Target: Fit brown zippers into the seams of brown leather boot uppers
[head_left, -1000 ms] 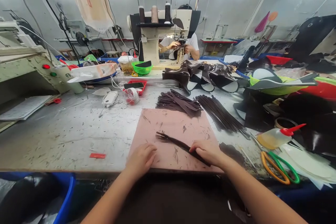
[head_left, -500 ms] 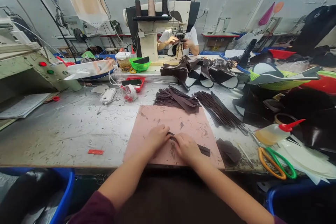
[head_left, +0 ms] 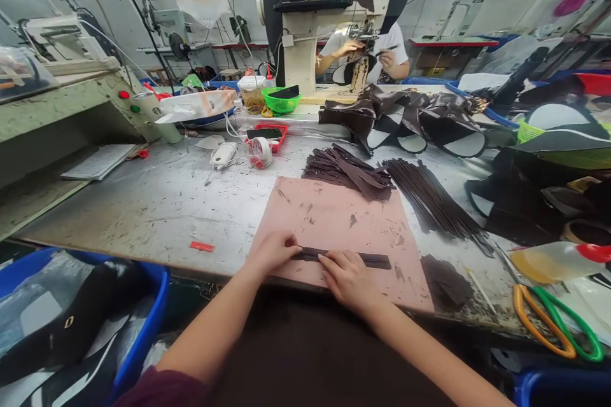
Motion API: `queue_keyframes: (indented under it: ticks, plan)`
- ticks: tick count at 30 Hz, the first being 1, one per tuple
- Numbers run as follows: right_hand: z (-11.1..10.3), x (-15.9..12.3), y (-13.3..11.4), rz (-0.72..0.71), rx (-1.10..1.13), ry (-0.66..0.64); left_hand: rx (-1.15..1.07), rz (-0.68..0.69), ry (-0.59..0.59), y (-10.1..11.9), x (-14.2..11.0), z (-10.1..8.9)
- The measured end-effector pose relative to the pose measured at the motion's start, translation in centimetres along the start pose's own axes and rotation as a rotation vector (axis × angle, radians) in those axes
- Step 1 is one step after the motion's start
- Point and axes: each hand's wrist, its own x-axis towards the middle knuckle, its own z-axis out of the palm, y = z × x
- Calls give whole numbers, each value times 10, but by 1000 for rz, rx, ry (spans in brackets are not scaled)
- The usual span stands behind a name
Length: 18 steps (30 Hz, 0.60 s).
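A dark brown strip (head_left: 375, 260) of leather-like material lies lengthwise on a pink board (head_left: 324, 206), with a line visible along it. My left hand (head_left: 277, 250) pinches the strip's left end between thumb and fingers, hiding that end. Farther right, my right hand (head_left: 347, 273) rests across the strip's middle, fingers laid flat and pressing it to the board. At the board's far edge is a heap of dark brown strips (head_left: 346, 170). A bundle of thin strips (head_left: 432, 200) lies to its right. Small dark pieces (head_left: 446, 283) sit beside the board's right edge.
Orange-and-green scissors (head_left: 556, 321) and a glue bottle (head_left: 548, 262) lie at the right. Stitched dark boot parts (head_left: 401, 117) are piled behind the strips. A co-worker's hands (head_left: 351, 49) are at the sewing machine (head_left: 300, 44). A blue bin (head_left: 160, 305) stands low left.
My view has shifted, so the scene sits differently. My hands have moved apart along the strip; the left is now at its end, and more of the strip lies flat and visible.
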Motion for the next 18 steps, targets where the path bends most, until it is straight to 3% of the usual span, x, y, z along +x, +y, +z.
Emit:
queue_keyframes:
  ticks: [6, 11, 15, 18]
  plan:
    - [4, -3, 2, 3, -40, 43, -21, 21, -7, -8, 0, -4]
    - [4, -7, 0, -47, -39, 67, 58, 16, 43, -1, -11, 2]
    - [9, -20, 2, -134, -12, 170, 177, -130, 165, -7, -36, -3]
    - [17, -31, 15, -141, 66, 250, 272, -364, 297, -36, -64, -32]
